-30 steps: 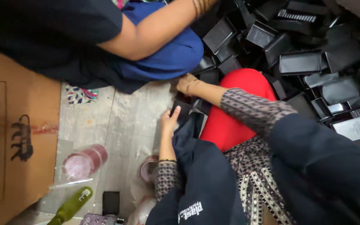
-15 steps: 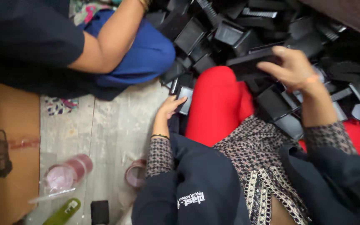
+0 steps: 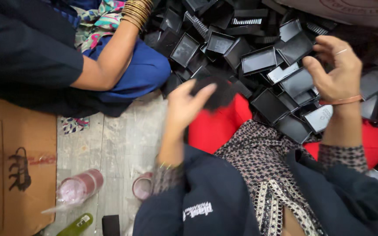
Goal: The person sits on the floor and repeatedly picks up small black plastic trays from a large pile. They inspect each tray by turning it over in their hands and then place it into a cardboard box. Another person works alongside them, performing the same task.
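Trays (image 3: 259, 60): black, shallow, rectangular, heaped; right hand (image 3: 335, 70) w/ curled fingers above.

From my seat the light reads soft and even, coming from overhead, with no hard shadows on the pale floor planks (image 3: 110, 144). The pile of black plastic trays (image 3: 259, 61) swallows most of it; I only get dull grey sheen on their flat faces and thin bright lines on rims. My left hand (image 3: 187, 105) smears with motion blur, fingers indistinct, and the dark thing by its fingertips is too blurred to tell. My right hand (image 3: 335, 72) is sharper. The red fabric (image 3: 217, 126) looks saturated, nearly clipped. Dark sleeves lose all detail, and the corners stretch slightly
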